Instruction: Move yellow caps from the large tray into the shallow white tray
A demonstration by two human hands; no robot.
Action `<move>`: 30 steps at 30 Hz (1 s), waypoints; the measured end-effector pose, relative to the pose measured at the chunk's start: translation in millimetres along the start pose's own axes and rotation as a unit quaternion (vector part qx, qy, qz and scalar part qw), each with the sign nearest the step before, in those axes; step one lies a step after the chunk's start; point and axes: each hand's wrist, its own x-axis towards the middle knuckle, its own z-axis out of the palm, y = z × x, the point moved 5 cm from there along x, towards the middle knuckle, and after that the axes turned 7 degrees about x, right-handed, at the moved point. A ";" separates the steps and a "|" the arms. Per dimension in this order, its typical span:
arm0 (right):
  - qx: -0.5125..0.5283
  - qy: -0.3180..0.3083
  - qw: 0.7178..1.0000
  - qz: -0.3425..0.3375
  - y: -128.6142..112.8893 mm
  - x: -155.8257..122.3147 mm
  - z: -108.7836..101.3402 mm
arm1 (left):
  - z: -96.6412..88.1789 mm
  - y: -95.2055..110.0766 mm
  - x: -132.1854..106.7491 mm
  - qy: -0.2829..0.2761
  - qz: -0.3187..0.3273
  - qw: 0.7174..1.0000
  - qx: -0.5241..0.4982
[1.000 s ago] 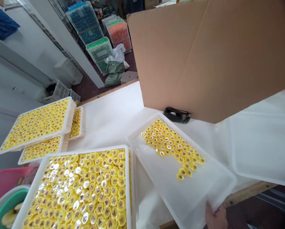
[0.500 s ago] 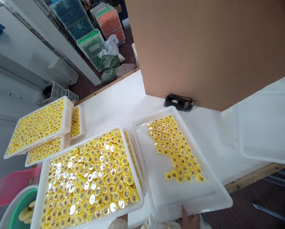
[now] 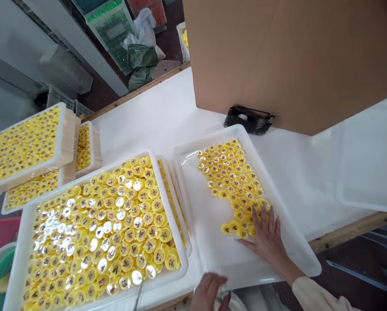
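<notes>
My right hand (image 3: 267,237) lies flat with fingers spread inside a white plastic tray (image 3: 212,242), its fingertips on the near end of a band of small round yellow pieces (image 3: 232,181). My left hand (image 3: 209,292) is at the bottom edge, just below that tray's near rim, with fingers curled; what they hold, if anything, is hidden. To the left stands a second white tray (image 3: 20,242) packed full of yellow pieces with shiny centres (image 3: 109,224).
A big cardboard box (image 3: 293,56) stands at the back right, with a black tape dispenser (image 3: 249,119) at its foot. Stacked trays of yellow pieces (image 3: 25,147) are at far left. An empty white tray (image 3: 371,164) is at right. Crates sit on the floor beyond.
My right hand has left the tray's near rim and come to rest flat inside it on the yellow pieces. My left hand has appeared at the bottom edge. The view has tipped downward.
</notes>
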 end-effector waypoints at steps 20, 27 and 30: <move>0.014 -0.040 0.969 -0.244 16.5 -2.2 18.0 | 77.5 -10.5 141.8 -0.028 0.296 0.886 0.357; -0.016 -0.024 0.962 -0.272 21.7 -3.7 17.2 | 77.5 -9.4 139.0 -0.031 0.282 0.893 0.351; -0.018 -0.029 0.955 -0.294 23.7 -7.1 16.6 | 79.7 -10.7 138.4 -0.044 0.292 0.891 0.345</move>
